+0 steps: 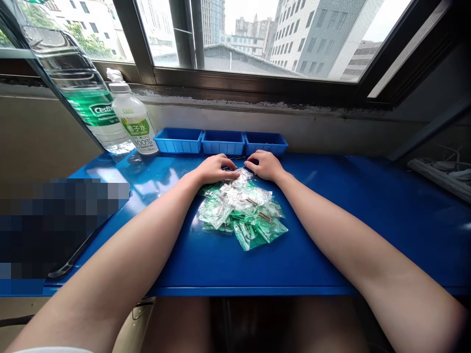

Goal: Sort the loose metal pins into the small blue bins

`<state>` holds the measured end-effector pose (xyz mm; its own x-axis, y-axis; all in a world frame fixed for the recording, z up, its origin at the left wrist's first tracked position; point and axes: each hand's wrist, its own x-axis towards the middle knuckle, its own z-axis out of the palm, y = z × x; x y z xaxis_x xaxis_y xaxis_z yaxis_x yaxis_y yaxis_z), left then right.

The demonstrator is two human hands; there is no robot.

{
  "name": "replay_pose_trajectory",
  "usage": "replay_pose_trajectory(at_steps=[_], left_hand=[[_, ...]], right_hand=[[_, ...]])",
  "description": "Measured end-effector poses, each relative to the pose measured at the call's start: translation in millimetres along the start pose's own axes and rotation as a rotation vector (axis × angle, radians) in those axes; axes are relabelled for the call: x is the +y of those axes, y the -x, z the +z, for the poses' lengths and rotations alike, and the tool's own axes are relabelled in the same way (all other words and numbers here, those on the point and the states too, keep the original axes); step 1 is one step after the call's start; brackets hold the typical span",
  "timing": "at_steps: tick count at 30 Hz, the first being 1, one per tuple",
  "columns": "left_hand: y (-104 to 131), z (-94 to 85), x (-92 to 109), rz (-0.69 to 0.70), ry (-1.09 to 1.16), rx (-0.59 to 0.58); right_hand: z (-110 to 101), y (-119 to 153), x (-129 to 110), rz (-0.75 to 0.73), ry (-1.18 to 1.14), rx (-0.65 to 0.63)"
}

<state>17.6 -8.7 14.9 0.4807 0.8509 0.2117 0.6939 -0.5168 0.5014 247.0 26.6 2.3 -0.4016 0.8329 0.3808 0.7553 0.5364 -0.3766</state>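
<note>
A pile of small clear and green plastic packets (pixel 241 208) lies on the blue table, several with little metal-looking pieces inside. My left hand (pixel 218 168) rests at the pile's far left edge. Its fingers are curved and apart from the thumb, which touches a clear packet. Across from it, my right hand (pixel 265 165) is at the far right edge of the pile, fingers bent, with a gap between thumb and forefinger. Thin dark pieces lie between the hands, too small to name. I see nothing plainly gripped in either hand.
Three blue bins (pixel 223 143) stand in a row against the wall, just beyond my hands. A large water bottle (pixel 88 105) and a smaller white bottle (pixel 136 127) stand at the back left. The blue table (pixel 253 274) ends close to me. A blurred-out dark object lies left.
</note>
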Motion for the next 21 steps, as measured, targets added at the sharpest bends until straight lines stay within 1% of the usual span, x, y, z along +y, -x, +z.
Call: replay_pose_trajectory(at_steps=[5,10,17,21], left_hand=[[-0.2,0.2,0.7,-0.014,0.033,0.016],[-0.6,0.7,2.2,-0.027,0.016,0.037],[-1.0,3.1,0.9,-0.043,0.027,0.068],[-0.4,0.5,1.8,-0.042,0.018,0.022]], right_hand=[[0.6,0.1,0.2,-0.004,0.0,0.008],[1.8,-0.4,2.0,-0.005,0.0,0.025],[3.0,-1.9,2.8,0.007,0.034,0.003],[2.8,-1.7,2.4,0.019,0.041,-0.004]])
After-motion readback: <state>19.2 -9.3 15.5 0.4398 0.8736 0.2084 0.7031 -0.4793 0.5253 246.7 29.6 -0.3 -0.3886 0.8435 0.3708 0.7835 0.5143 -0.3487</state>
